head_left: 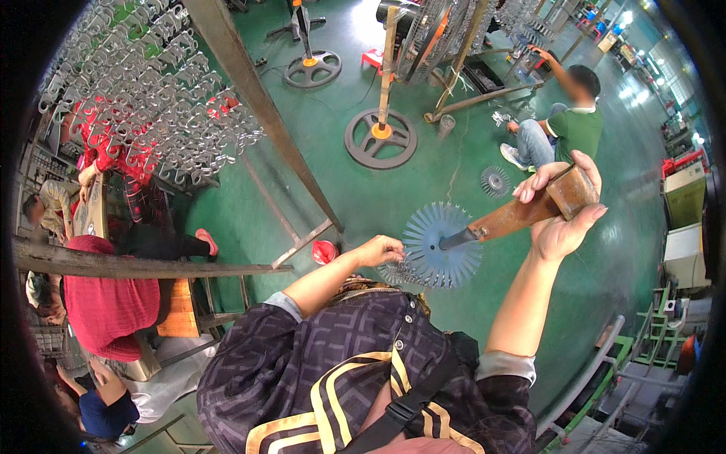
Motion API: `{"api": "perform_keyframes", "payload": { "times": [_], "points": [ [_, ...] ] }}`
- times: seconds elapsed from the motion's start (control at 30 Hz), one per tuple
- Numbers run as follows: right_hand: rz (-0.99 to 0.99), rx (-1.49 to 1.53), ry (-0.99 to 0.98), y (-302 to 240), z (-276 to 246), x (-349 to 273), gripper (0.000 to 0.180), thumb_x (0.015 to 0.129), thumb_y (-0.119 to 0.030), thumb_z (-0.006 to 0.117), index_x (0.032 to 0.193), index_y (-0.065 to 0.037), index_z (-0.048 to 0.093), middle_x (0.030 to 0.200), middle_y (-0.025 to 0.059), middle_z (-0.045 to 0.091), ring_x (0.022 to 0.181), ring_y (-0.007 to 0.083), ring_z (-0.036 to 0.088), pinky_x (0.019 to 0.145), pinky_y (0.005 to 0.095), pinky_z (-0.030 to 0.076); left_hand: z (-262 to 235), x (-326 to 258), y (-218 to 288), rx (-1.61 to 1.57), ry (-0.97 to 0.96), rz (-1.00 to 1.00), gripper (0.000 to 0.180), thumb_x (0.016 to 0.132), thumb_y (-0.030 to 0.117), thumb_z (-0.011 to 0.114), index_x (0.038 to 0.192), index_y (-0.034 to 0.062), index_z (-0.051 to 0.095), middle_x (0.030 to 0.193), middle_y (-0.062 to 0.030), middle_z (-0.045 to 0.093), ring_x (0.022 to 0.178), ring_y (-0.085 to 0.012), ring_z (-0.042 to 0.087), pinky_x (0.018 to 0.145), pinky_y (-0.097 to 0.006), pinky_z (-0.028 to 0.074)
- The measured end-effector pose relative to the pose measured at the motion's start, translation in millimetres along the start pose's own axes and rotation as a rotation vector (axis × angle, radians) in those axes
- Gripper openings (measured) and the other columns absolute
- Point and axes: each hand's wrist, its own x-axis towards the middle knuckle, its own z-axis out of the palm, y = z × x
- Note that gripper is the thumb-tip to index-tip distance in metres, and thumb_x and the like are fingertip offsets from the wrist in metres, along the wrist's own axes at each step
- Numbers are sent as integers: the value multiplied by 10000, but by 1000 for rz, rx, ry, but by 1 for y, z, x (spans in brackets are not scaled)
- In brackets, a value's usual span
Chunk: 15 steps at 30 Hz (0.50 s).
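Note:
My right hand is wrapped round a rusty metal bar near its square, box-shaped end. The bar's dark far tip reaches the middle of a bluish round disc with radial slots around its rim. Whether the tip is fixed to the disc or only rests on it, I cannot tell. Beside the disc's left rim, my left hand is closed with its fingers curled. What it pinches, if anything, is hidden. Below that hand, a cluster of small silvery metal pieces shows partly behind the disc.
Rows of metal hooks hang at upper left behind a slanted frame post. A stand with a round wheel base is ahead. A finned disc lies on the floor near a seated person in green. Other people are at left.

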Motion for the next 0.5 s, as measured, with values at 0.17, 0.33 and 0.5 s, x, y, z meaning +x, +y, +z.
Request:
{"api": "perform_keyframes", "payload": {
  "times": [0.17, 0.33, 0.5],
  "points": [
    [100, -124, 114, 1, 7, -2, 929, 694, -795, 388, 1120, 31, 425, 626, 103, 463, 534, 204, 475, 515, 352, 452, -8, -2, 1, -28, 135, -50, 199, 794, 123, 666, 970, 36, 638, 827, -34, 650, 766, -103, 580, 715, -277, 469],
    [141, -76, 215, 12, -5, -7, 925, 669, -835, 361, 976, 29, 489, 593, 80, 442, 493, 182, 429, 462, 317, 394, -24, -32, -28, -35, 366, -225, 258, 806, 184, 656, 1015, 33, 639, 843, -51, 658, 758, -98, 579, 703, -270, 472],
    [152, -29, 215, 13, -12, 0, 906, 712, -805, 347, 949, 56, 502, 602, 88, 461, 508, 182, 443, 452, 317, 394, -19, -116, -99, 120, 664, -307, 214, 788, 227, 671, 843, 20, 664, 615, -22, 606, 570, -109, 570, 542, -275, 458]
  ]
}}
